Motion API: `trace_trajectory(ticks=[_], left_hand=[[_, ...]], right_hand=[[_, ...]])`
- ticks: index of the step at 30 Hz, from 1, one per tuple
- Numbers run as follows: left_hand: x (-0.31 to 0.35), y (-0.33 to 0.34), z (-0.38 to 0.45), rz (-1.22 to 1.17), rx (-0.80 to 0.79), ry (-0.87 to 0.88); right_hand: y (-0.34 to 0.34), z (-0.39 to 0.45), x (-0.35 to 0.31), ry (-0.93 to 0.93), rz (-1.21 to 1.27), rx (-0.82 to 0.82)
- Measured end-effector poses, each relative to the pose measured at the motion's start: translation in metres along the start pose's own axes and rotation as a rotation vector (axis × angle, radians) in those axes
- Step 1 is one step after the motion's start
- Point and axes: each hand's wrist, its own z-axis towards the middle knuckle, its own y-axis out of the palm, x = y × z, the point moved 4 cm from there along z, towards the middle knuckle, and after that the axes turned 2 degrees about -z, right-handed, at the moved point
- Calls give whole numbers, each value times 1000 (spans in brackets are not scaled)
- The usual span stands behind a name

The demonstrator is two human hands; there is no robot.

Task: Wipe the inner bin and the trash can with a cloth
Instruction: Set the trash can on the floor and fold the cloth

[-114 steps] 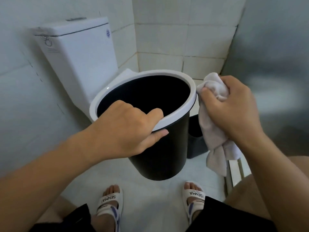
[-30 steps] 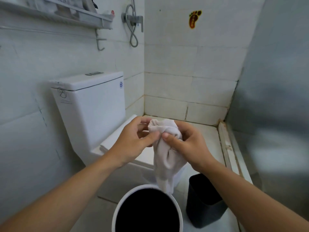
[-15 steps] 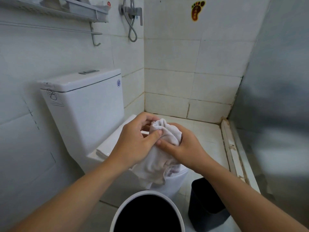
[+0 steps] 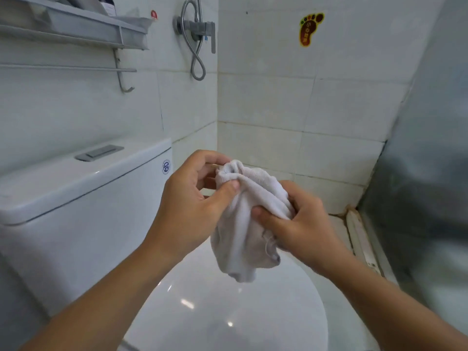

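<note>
- White-tiled bathroom walls [image 4: 266, 102] close in behind a white toilet, the landmark for all that follows.
- Left hand [image 4: 192, 206]: thumb and curled fingers pinch the top fold of the cloth [image 4: 243, 224], above the toilet lid [image 4: 228, 312].
- Right hand [image 4: 301, 229]: thumb pressed across the cloth's middle, fingers wrapped behind it, gripping the bunch.
- Cloth: white, crumpled, hanging between both hands over the lid, apart from it.
- Cistern [image 4: 83, 198] sits left of the hands; a shelf [image 4: 76, 29] hangs above it.
- Shower valve [image 4: 197, 29] and a foot-shaped sticker [image 4: 310, 29] are high on the walls beyond the toilet.
</note>
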Motion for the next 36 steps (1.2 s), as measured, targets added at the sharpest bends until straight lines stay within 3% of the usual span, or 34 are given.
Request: trace_trajectory(ticks=[4, 9, 23, 31, 36], left_hand=[[5, -6, 48, 0, -117, 1], [37, -21, 94, 27, -94, -42], [264, -77, 211, 31, 71, -252], [382, -126, 252, 145, 115, -232], [423, -145, 258, 148, 134, -231]], right_hand=[[-9, 50, -27, -46, -4, 15], [-26, 95, -79, -30, -28, -24], [-86, 165, -320, 111, -60, -255], [-92, 185, -448, 102, -82, -375], [-81, 182, -503, 46, 74, -344]])
